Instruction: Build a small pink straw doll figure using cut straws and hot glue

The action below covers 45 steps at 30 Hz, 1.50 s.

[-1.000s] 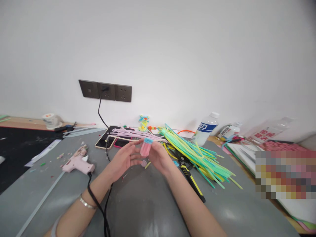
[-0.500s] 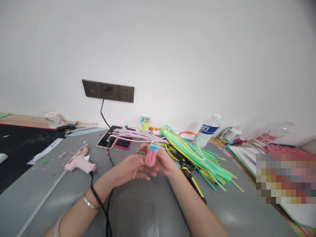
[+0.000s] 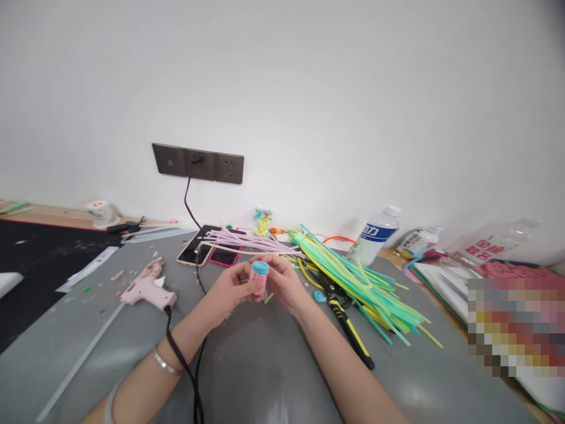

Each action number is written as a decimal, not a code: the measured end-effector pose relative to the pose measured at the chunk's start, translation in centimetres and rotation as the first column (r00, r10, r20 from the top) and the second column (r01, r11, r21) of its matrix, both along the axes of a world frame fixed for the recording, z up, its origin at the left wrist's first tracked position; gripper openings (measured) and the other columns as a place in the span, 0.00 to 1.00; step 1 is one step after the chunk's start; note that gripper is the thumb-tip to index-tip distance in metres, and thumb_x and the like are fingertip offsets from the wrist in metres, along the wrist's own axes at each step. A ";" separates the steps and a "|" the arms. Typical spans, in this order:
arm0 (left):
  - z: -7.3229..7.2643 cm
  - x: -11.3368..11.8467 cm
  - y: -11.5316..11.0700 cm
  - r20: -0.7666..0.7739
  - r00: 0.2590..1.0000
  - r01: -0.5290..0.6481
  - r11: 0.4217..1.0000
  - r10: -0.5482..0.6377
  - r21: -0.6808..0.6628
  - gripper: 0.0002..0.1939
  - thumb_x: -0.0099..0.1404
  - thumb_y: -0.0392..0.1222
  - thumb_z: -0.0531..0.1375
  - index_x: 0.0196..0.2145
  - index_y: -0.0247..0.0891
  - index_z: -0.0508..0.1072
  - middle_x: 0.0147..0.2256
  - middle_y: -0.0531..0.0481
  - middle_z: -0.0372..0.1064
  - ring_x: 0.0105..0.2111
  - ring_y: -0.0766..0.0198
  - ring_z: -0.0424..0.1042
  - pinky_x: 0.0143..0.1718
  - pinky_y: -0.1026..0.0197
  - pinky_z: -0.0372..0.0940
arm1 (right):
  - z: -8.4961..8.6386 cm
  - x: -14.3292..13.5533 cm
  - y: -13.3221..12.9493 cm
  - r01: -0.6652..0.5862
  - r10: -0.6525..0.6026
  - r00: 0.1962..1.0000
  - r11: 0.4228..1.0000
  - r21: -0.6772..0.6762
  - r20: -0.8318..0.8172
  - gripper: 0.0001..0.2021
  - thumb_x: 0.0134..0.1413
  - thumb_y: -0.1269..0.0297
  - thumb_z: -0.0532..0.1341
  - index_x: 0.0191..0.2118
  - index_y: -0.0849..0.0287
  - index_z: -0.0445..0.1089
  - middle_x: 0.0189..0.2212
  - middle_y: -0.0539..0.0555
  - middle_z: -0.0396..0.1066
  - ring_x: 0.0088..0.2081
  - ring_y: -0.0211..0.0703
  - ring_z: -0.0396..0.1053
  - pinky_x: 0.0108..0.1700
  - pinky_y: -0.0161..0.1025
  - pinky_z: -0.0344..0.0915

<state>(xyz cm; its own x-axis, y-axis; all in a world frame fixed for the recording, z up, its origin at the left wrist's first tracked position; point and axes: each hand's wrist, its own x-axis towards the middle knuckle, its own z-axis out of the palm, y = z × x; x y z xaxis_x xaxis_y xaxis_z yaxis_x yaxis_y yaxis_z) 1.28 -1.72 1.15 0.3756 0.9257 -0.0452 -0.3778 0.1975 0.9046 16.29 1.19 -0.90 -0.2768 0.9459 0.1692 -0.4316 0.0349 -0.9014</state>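
Note:
A small pink cylinder with a blue top [image 3: 259, 277], apparently made of pipe cleaners, is upright between my two hands above the grey table. My left hand [image 3: 230, 293] is closed on its left side, the thumb across the front. From the right, my right hand [image 3: 286, 284] also grips it, with some fingers hidden behind. Just right of my hands lies a bundle of green and yellow pipe cleaners [image 3: 357, 282]. Black and yellow pliers [image 3: 351, 330] rest beside my right forearm, near a small blue coil [image 3: 319, 296].
A pink glue gun [image 3: 148, 288] lies at the left, its black cord running under my left forearm. Two phones [image 3: 225, 255] lie partly beneath lilac pipe cleaners [image 3: 251, 240]. A bottle [image 3: 374, 235] leans by the wall. Papers [image 3: 445, 288] lie at the right.
My left hand's spread fingers have closed on the pink and blue cylinder. The cylinder has shifted slightly left, and its blue top now faces me more.

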 end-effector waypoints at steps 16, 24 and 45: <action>-0.2 -0.2 0.6 -0.186 0.972 -0.128 0.988 0.142 0.083 0.22 0.45 0.49 0.74 0.23 0.36 0.65 0.21 0.56 0.69 0.23 0.69 0.67 0.27 0.64 0.66 | 0.3 0.8 -0.2 -0.161 0.164 0.986 0.984 -0.073 0.039 0.16 0.50 0.51 0.68 0.34 0.60 0.76 0.27 0.52 0.73 0.27 0.38 0.68 0.34 0.37 0.66; -0.3 -0.6 0.9 -0.248 0.963 -0.081 0.990 0.107 0.113 0.19 0.45 0.47 0.74 0.28 0.34 0.73 0.25 0.53 0.72 0.27 0.64 0.70 0.29 0.64 0.67 | 0.1 0.9 -0.1 -0.178 0.182 0.983 0.976 -0.123 0.023 0.14 0.46 0.53 0.71 0.33 0.59 0.77 0.27 0.50 0.74 0.27 0.36 0.69 0.34 0.35 0.66; 1.3 -0.9 0.6 0.341 0.930 0.230 0.938 -0.134 -0.258 0.11 0.66 0.37 0.57 0.25 0.32 0.70 0.25 0.52 0.60 0.20 0.71 0.58 0.24 0.65 0.64 | 0.9 1.1 0.0 0.122 -0.123 0.989 0.992 0.008 0.081 0.15 0.46 0.53 0.70 0.37 0.55 0.71 0.36 0.50 0.73 0.35 0.41 0.71 0.35 0.36 0.63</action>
<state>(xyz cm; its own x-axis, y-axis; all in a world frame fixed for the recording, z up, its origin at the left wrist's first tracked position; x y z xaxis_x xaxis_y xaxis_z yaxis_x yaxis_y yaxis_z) 0.35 -1.15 2.43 0.5752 0.8039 -0.1513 -0.5646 0.5240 0.6377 17.35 1.20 0.00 -0.1719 0.9730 0.1542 -0.3495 0.0861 -0.9330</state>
